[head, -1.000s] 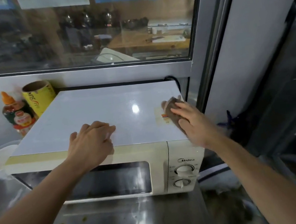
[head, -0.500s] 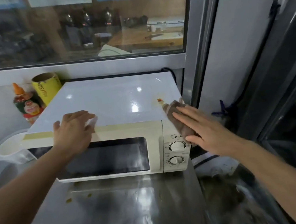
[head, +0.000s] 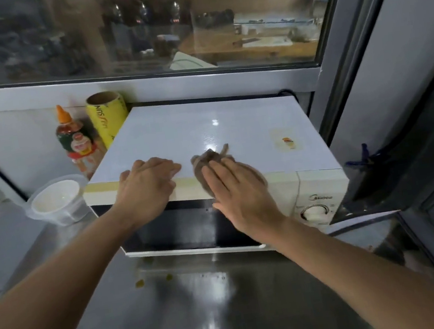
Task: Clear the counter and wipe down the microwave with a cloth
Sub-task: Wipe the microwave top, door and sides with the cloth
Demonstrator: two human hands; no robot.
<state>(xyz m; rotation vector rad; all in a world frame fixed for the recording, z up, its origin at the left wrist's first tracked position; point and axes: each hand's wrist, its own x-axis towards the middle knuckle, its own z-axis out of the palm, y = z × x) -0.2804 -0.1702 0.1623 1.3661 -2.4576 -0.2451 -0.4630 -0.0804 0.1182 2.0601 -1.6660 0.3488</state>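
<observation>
A white microwave stands on the steel counter under a window. My left hand rests flat on its top front edge, left of centre. My right hand presses a brown cloth with straight fingers against the top front edge near the middle. The cloth pokes out beyond my fingertips. A small sticker marks the top at the right.
A sauce bottle with an orange cap and a yellow roll stand left of the microwave by the wall. A clear plastic tub sits at its front left. Small crumbs lie on the counter. A metal frame rises at the right.
My right hand has slid the cloth left from the microwave's right front corner to the middle of the top edge. My left hand stays on the top front edge.
</observation>
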